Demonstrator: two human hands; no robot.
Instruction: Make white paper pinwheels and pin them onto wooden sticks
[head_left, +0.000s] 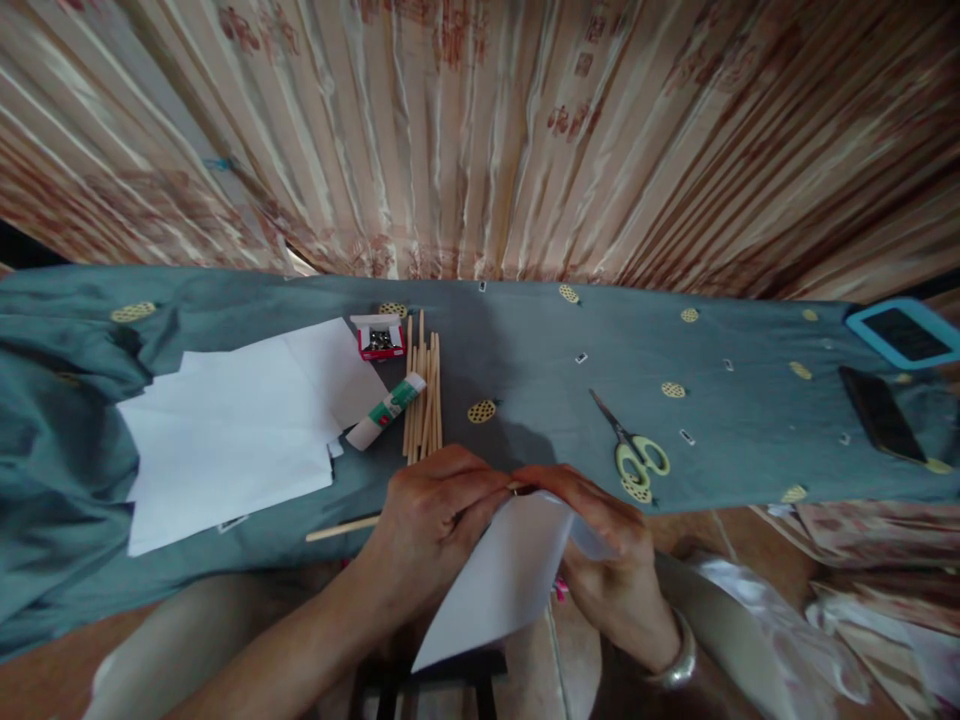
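A sheet of white paper [502,580], bent and folded over at its right side, is held between both hands above my lap. My left hand [439,515] pinches its top left edge with thumb and fingers. Curled round the upper right part is my right hand [611,555], fingers closed on the sheet. A small brassy thing [523,490] shows between the fingertips, too small to name. From behind my left hand a thin wooden stick [341,529] pokes out to the left; whether that hand grips it, I cannot tell.
Beyond my hands on the green cloth [525,350] lie several wooden sticks [424,390], a glue stick [386,411], a red-and-white box [380,338] of shiny metal bits and a paper stack [232,430]. Scissors [634,445], a dark phone [881,412] and a blue-framed tablet [907,333] lie rightward.
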